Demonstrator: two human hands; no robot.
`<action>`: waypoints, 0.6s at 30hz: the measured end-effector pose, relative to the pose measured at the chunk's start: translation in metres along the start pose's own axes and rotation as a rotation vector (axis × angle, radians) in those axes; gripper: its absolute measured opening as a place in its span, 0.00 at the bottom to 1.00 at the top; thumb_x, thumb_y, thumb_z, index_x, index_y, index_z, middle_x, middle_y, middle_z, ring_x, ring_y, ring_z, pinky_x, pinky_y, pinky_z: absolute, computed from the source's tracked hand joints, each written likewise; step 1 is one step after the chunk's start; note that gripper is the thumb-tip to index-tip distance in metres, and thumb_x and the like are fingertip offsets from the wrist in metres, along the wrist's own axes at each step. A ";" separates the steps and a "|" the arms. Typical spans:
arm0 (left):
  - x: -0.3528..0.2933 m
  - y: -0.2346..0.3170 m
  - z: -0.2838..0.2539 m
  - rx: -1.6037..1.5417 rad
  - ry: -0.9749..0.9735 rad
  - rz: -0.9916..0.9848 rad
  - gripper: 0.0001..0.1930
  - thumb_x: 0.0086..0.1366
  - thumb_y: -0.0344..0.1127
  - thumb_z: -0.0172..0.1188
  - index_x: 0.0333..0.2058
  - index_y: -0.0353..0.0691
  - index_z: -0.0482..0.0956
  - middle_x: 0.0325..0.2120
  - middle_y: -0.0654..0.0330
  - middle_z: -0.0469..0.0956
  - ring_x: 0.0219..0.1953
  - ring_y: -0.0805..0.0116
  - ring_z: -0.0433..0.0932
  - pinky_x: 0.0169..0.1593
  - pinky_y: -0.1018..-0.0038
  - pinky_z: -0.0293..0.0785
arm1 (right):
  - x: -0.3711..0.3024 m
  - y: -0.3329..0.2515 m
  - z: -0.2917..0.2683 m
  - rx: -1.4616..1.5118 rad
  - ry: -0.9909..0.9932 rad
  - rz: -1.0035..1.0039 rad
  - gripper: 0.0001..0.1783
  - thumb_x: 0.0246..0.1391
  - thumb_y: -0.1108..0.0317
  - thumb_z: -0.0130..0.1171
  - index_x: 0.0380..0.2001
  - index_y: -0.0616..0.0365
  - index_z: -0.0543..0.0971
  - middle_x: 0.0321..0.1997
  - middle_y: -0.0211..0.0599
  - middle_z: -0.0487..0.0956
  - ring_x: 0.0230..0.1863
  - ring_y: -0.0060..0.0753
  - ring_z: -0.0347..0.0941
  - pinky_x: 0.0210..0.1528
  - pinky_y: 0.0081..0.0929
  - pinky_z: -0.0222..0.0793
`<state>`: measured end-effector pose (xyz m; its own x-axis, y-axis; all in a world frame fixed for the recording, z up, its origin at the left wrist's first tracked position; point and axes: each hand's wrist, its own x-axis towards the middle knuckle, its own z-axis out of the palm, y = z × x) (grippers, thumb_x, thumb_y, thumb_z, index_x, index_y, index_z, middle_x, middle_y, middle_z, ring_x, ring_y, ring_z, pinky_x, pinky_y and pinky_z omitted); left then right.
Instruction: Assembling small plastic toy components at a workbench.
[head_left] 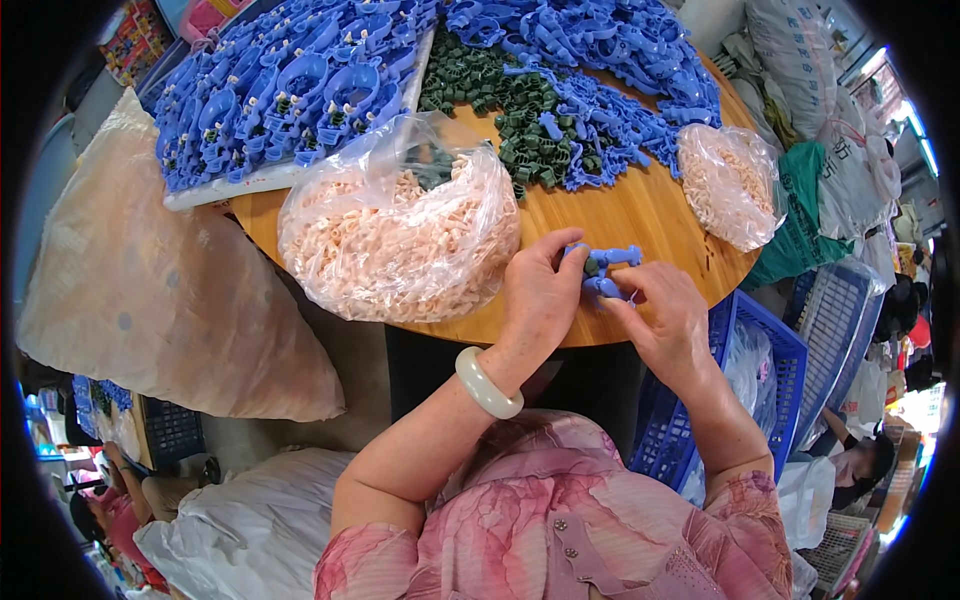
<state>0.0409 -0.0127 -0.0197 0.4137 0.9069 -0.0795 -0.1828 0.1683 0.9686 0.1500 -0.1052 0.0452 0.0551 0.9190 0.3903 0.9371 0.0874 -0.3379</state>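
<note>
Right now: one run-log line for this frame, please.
left hand: grips small blue plastic clip part | right hand: pinches same part | under: round wooden table | nearby: clear bag of pink pieces

Two hands meeting on a small plastic part (pixel 604 270) at the counter's (pixel 620 215) near edge, large bag of pieces (pixel 400 235) just left, smaller bag (pixel 730 185) right, heaped parts (pixel 560 100) behind, crate (pixel 745 390) below right

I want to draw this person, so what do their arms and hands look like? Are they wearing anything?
Both forearms are bare. The left hand has a thick, smooth, pale whitish bangle round its wrist. The right hand wears nothing that shows: no glove, ring or watch. Short, loose sleeves of a pink flowery blouse with small buttons end above the elbows.
</note>
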 end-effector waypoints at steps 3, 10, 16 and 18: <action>0.000 0.002 0.001 -0.011 -0.006 0.006 0.12 0.60 0.30 0.56 0.42 0.30 0.76 0.24 0.59 0.78 0.25 0.77 0.74 0.30 0.79 0.71 | 0.000 -0.001 -0.003 0.017 -0.002 0.011 0.11 0.41 0.70 0.63 0.31 0.56 0.76 0.27 0.34 0.75 0.31 0.40 0.71 0.32 0.34 0.63; 0.004 0.004 -0.001 0.008 -0.011 0.032 0.13 0.60 0.30 0.56 0.42 0.29 0.76 0.24 0.59 0.78 0.25 0.77 0.74 0.30 0.79 0.71 | 0.005 -0.003 0.002 0.066 0.016 0.030 0.10 0.42 0.72 0.61 0.32 0.56 0.76 0.26 0.34 0.75 0.29 0.38 0.72 0.31 0.33 0.63; 0.001 0.004 0.000 0.014 -0.008 0.019 0.12 0.60 0.30 0.56 0.42 0.30 0.76 0.24 0.59 0.78 0.24 0.77 0.74 0.29 0.79 0.71 | 0.001 0.001 0.005 0.054 0.029 -0.025 0.08 0.43 0.72 0.61 0.31 0.56 0.76 0.25 0.33 0.74 0.27 0.38 0.71 0.29 0.32 0.62; 0.000 0.002 0.000 0.027 -0.003 0.026 0.12 0.60 0.30 0.56 0.42 0.30 0.76 0.24 0.58 0.78 0.24 0.77 0.74 0.29 0.79 0.71 | 0.000 0.002 0.005 0.039 0.033 -0.052 0.08 0.43 0.72 0.61 0.31 0.56 0.76 0.25 0.33 0.73 0.26 0.38 0.71 0.28 0.32 0.61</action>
<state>0.0406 -0.0121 -0.0176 0.4114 0.9099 -0.0534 -0.1694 0.1339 0.9764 0.1498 -0.1027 0.0407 0.0184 0.8996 0.4364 0.9249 0.1504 -0.3491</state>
